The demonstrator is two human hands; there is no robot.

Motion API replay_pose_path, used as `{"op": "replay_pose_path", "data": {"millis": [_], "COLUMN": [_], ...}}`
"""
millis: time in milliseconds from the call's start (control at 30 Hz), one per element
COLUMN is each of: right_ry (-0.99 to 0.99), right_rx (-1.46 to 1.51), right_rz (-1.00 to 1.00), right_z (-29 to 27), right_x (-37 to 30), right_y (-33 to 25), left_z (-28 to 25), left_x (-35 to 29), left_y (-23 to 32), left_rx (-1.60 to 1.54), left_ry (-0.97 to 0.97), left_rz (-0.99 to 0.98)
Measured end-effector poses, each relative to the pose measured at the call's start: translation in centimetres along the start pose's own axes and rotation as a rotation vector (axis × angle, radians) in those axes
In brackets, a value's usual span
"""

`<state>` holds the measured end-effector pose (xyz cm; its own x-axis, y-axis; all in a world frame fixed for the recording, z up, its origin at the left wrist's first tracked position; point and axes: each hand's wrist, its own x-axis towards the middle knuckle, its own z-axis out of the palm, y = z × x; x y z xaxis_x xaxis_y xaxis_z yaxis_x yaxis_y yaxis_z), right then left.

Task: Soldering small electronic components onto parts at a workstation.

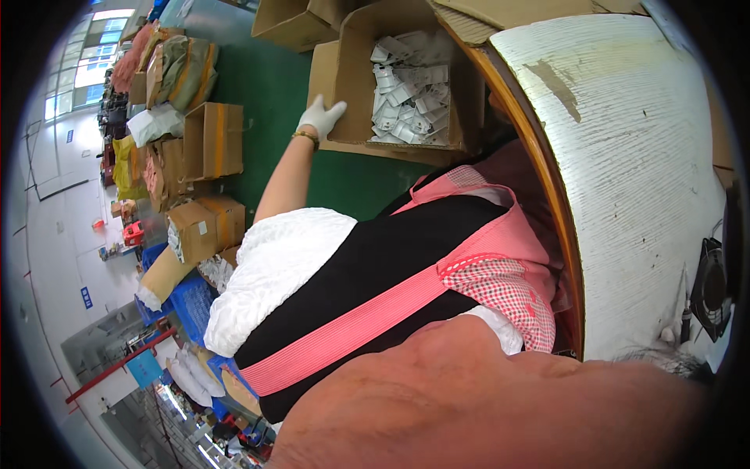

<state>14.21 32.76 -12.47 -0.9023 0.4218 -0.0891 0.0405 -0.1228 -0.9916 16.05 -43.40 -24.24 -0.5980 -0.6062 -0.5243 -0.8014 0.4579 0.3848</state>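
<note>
My left hand (321,119), in a white glove with a bracelet at the wrist, reaches out at the end of my outstretched arm. Its thumb and fingers are apart, and nothing shows in its grasp. Right beside it is the folded-out flap of an open cardboard box (353,86); whether the glove touches the flap I cannot tell. Inside the box lies a heap of small white and clear plastic-looking pieces (410,98). My right hand is out of sight; on that side only a pink checked sleeve (500,281) shows, beside the table edge.
A worn white tabletop (617,156) with a brown wooden edge curves along the right, with a dark fan-like device (709,285) on it. Another carton (297,23) stands behind the box on the green floor (269,102). Cartons (213,141), sacks (191,70) and blue crates (191,301) line the left.
</note>
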Motion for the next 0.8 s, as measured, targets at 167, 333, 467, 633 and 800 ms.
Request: {"op": "replay_pose_path", "data": {"millis": [167, 333, 467, 633, 800], "right_ry": [0.059, 0.075, -0.101, -0.012, -0.178], "right_rx": [-0.105, -0.069, -0.073, -0.008, -0.071], "right_rz": [-0.101, -0.052, -0.071, 0.017, -0.068], "right_z": [2.1, 0.9, -0.1, 0.3, 2.1], "right_x": [-0.5, 0.4, 1.2, 1.5, 1.0], "right_y": [0.1, 0.7, 0.7, 1.2, 0.4], "left_z": [3.0, 8.0, 9.1, 10.0, 10.4], "left_x": [-2.0, -7.7, -7.4, -5.9, -4.8], "left_y": [7.2, 13.4, 13.1, 11.1, 10.8], "left_rx": [0.172, 0.588, 0.534, 0.399, 0.411], "left_ry": [0.040, -0.548, -0.453, -0.360, -0.354], "left_rz": [0.743, 0.820, 0.821, 1.108, 1.244]}}
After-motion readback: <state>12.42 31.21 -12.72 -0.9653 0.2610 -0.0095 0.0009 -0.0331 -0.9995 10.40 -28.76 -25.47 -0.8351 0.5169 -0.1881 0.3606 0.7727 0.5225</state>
